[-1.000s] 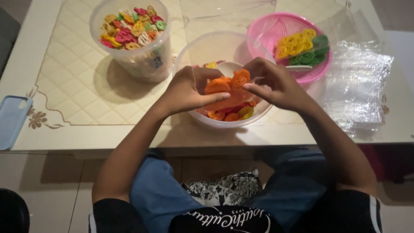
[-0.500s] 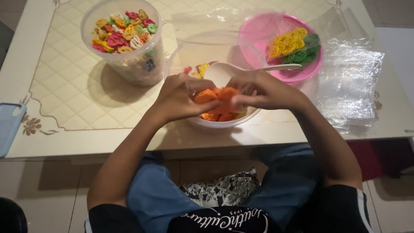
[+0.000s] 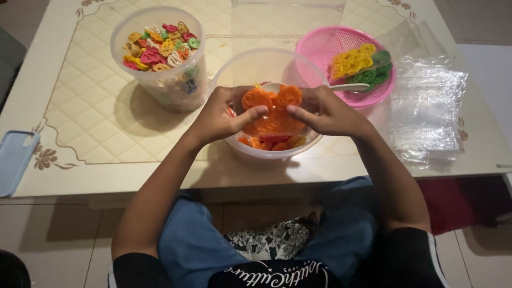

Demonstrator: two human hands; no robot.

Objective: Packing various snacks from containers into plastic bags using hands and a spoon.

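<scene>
While gripping orange crackers [image 3: 273, 109], both hands hover over the clear tub [image 3: 250, 66].

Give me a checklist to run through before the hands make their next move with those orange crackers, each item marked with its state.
1. Both hands on the load: left hand and right hand pinch the orange crackers from either side: ok.
2. Load held over the clear bowl, so drops fall inside: ok.
3. White spoon out of the way, lying on the pink basket: ok.
4. Clear bags within reach on the right: ok.
5. Whether a bag already wraps the load: cannot tell.
6. Bowl fully on the table, not over its edge: ok.
</scene>
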